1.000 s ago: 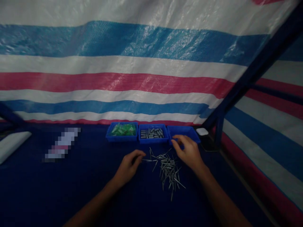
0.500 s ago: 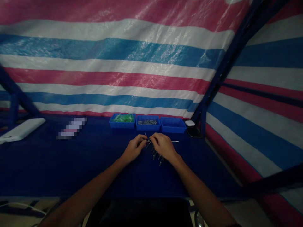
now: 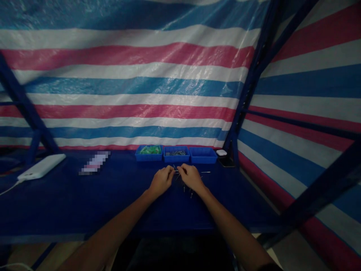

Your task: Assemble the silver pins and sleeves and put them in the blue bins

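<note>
My left hand (image 3: 162, 180) is closed in a pinch, its fingertips on a thin metal pin (image 3: 175, 168). Just beside it, my right hand (image 3: 192, 177) pinches at the same spot, the two sets of fingertips nearly touching. Which hand grips which end is too small to make out. More thin pins, some with a thicker end (image 3: 191, 195), lie in a loose bunch on the blue table (image 3: 118, 203), partly covered by my right hand. A single pin (image 3: 206, 172) lies apart, right of that hand.
Behind my hands stand three blue trays in a row: one with green plastic pieces (image 3: 150, 150), one with small grey metal parts (image 3: 176, 153), one bare inside (image 3: 203, 156). A white case (image 3: 221, 152) and a dark phone (image 3: 226, 162) sit right; a white power bank (image 3: 42, 166) lies left.
The view has tilted upward and shifted slightly. My hands stay together over the pins, with the left fingers now curled in more tightly.
</note>
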Available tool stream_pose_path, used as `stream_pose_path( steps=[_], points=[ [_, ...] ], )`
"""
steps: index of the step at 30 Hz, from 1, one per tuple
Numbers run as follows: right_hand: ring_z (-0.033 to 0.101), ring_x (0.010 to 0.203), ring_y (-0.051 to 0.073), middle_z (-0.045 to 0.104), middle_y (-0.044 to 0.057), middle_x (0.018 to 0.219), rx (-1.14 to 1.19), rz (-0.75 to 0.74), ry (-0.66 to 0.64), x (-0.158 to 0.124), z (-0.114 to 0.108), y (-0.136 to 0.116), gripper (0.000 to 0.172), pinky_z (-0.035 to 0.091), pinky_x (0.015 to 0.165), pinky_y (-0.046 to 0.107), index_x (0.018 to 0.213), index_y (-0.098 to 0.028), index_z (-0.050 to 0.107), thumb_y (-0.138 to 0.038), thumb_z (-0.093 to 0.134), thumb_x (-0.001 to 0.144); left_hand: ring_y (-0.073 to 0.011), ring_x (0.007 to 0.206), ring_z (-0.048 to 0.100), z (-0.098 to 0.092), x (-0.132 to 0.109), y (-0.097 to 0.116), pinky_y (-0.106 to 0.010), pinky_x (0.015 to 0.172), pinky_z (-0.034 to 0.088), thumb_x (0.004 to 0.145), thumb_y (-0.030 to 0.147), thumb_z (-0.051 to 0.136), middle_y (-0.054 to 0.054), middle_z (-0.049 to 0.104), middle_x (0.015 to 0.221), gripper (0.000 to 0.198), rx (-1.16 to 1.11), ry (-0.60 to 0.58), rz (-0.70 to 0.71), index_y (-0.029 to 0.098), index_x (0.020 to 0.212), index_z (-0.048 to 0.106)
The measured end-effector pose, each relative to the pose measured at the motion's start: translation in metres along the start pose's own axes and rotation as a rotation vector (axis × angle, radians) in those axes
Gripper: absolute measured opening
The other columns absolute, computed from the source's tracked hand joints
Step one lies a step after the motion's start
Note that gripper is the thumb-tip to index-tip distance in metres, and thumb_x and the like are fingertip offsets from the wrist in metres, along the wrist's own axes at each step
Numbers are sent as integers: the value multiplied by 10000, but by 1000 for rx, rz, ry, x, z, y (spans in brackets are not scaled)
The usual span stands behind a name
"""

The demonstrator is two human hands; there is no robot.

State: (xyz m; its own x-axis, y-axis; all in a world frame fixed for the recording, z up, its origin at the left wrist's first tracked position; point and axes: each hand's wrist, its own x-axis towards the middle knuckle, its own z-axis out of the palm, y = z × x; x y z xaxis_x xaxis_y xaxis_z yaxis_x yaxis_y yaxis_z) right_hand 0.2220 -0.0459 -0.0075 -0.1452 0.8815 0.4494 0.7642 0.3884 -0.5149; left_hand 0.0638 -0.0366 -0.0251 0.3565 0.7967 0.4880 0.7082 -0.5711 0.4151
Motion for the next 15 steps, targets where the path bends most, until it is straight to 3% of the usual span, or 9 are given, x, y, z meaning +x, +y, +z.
stream_pose_path(
  steps=[3, 7, 11, 15],
  points=[
    [471, 524, 111, 543, -15, 548, 139, 58, 99, 27, -3, 4, 346, 322, 523, 208, 635, -179, 560, -412, 398, 833, -178, 790, 543, -1, 13, -17, -309, 750, 425, 875, 295, 367, -47, 578, 804, 210, 33, -43, 59, 176, 869, 540],
    [456, 508, 122, 517, -12, 539, 295, 183, 333, 59, -15, 17, 379, 342, 505, 214, 738, -147, 586, -467, 393, 802, -209, 1020, 488, 10, 28, -33, -362, 915, 381, 851, 326, 423, -98, 529, 1095, 283, 55, -113, 140, 151, 1042, 538],
    [507, 567, 152, 570, 23, 600, 54, 276, 566, 68, -28, 40, 379, 360, 587, 239, 813, -153, 604, -455, 373, 819, -257, 1159, 402, 29, 41, -27, -412, 948, 353, 849, 402, 425, -135, 454, 1244, 381, 65, -209, 67, 153, 1116, 533],
    [560, 642, 190, 619, 76, 680, -166, 404, 545, 58, -31, 63, 418, 354, 615, 259, 904, -156, 606, -458, 321, 856, -263, 1149, 410, 39, 48, -10, -436, 958, 328, 843, 387, 443, -117, 504, 1199, 355, 57, -296, 51, 170, 1104, 546]
  ],
)
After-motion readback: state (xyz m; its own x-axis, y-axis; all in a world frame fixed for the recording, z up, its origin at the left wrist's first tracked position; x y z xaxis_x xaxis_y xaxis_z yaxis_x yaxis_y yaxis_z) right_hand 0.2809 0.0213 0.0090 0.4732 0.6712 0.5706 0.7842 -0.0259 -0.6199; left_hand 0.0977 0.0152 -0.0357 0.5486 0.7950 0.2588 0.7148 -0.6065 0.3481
